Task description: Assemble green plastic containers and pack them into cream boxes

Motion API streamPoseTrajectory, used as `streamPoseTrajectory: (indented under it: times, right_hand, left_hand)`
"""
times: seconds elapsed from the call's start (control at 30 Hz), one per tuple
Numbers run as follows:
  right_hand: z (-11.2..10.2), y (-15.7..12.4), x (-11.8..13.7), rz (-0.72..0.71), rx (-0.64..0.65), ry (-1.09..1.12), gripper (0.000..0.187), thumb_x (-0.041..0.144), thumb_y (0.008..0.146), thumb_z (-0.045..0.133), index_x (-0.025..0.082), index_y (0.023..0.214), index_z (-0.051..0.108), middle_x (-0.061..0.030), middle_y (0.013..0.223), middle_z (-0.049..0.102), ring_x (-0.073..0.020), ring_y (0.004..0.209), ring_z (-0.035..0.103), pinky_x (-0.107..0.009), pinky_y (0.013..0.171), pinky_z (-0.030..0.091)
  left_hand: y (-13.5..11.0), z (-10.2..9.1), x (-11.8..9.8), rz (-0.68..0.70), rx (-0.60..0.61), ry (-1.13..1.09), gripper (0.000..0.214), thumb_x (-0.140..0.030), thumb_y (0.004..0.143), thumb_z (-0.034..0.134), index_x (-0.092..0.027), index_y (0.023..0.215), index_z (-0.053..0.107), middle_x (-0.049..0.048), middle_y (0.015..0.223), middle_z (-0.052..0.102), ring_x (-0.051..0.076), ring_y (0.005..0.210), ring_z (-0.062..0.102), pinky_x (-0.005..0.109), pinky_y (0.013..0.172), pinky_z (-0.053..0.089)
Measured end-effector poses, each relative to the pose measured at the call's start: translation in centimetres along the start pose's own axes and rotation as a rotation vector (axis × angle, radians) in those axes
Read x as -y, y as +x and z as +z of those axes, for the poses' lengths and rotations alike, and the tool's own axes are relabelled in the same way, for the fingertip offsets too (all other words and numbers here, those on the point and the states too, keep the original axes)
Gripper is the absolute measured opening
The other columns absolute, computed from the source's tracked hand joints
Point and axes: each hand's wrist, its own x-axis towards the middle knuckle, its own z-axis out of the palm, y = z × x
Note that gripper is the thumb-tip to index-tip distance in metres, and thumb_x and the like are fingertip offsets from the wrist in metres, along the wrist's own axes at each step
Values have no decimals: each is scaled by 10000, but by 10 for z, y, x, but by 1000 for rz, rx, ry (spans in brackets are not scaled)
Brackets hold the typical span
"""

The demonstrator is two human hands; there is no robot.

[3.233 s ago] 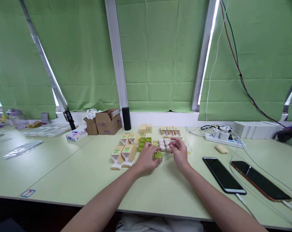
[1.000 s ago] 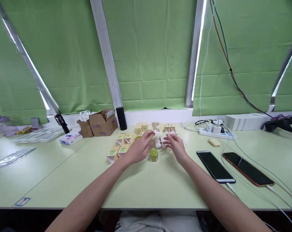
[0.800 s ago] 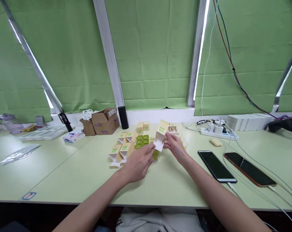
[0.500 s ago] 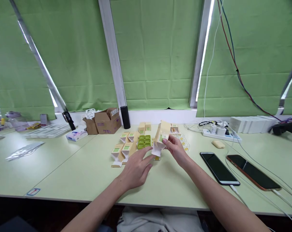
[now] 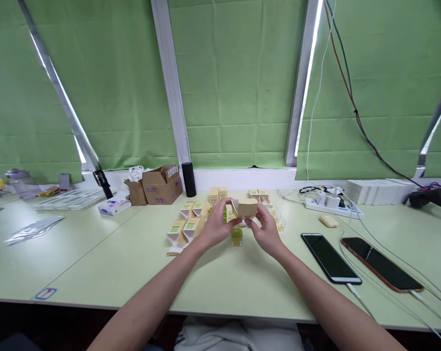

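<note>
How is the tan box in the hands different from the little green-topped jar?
The tan box is held up between the left hand and right hand, while the green-topped jar stands on the table.
The tan box has a pale flap sticking out; the green-topped jar has its top on.
The tan box looks solid-sided; the green-topped jar has a see-through lower part.
Both look small and boxy.

Two-handed hold above the bench [image 5: 264, 292], as seen by a bystander. The left hand [image 5: 216, 225] grips the flap end of a small carton [image 5: 247, 208]; the right hand [image 5: 267, 231] grips its other end. Below stands a green-topped jar [image 5: 237, 235], upright. Left: open cartons [image 5: 193, 226]. Right: a white-edged phone [image 5: 330, 257] and a brown-edged phone [image 5: 383, 264].
</note>
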Motion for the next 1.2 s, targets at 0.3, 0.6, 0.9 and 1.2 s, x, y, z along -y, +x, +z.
streamPoseTrajectory:
  times: [0.3,0.6,0.9,1.2]
  right_hand:
    - [-14,23,-11,-168,-83,-307,505,171,873,556,285,1365,586,-105,1366,599,-283,1245,566,-509,1010,549]
    - [-18,10,-25,-210,-200,-388,424,215,920,543,267,1339,580,-123,1316,604,-311,1230,539,-507,942,553]
    - [-19,2,-27,-280,-129,-459,453,235,964,519,291,1413,523,-124,1362,565,-323,1295,521,-564,1038,510]
    - [-12,-5,-22,-295,-29,-403,446,283,988,537,313,1433,520,-124,1380,547,-332,1335,525,-573,1095,491]
  left_hand:
    - [14,1,21,385,-198,214,313,-239,953,593,-246,1258,522,157,1373,598,307,1386,516,604,1153,439]
    - [-5,12,27,499,-236,263,203,-210,956,578,-268,1140,514,147,1421,570,294,1434,494,592,1130,467]
    - [-8,10,20,222,-291,-155,456,-383,885,717,-232,1267,519,158,1331,620,321,1330,564,541,1115,478]
    - [-3,15,23,-176,-131,-695,636,-531,887,739,-148,1363,561,164,1255,685,283,1182,667,428,1053,529]
